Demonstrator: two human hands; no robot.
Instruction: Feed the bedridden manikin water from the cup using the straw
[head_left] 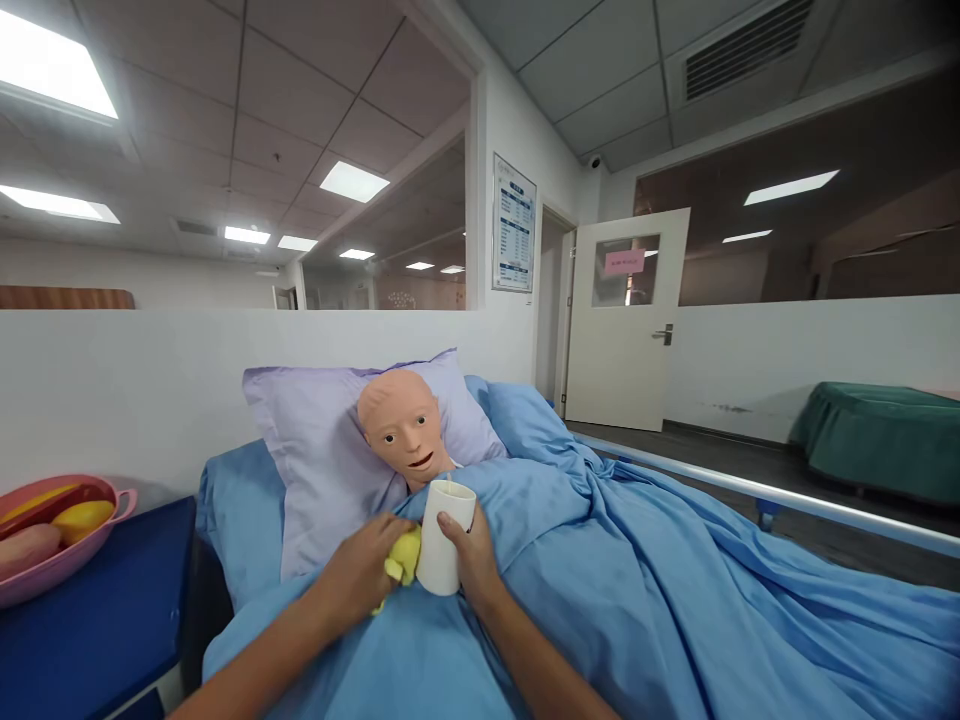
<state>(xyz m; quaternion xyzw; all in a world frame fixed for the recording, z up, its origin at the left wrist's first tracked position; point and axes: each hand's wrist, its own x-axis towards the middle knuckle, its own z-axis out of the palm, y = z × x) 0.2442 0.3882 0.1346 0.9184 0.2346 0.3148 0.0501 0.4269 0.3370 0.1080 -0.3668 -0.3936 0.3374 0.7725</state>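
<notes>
Gripping a white cup (442, 540) upright just below the manikin's (401, 425) chin, the right hand (469, 545) wraps fingers around it; the left hand (367, 570) clutches a yellow cloth (403, 560) touching the cup's left side.

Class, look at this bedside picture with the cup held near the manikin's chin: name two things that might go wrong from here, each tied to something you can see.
1. The right hand holds the white cup over the blue blanket, just below the manikin; a tilt could spill onto the bedding.
2. The left hand grips a yellow cloth pressed against the cup, so it might nudge it.
</notes>
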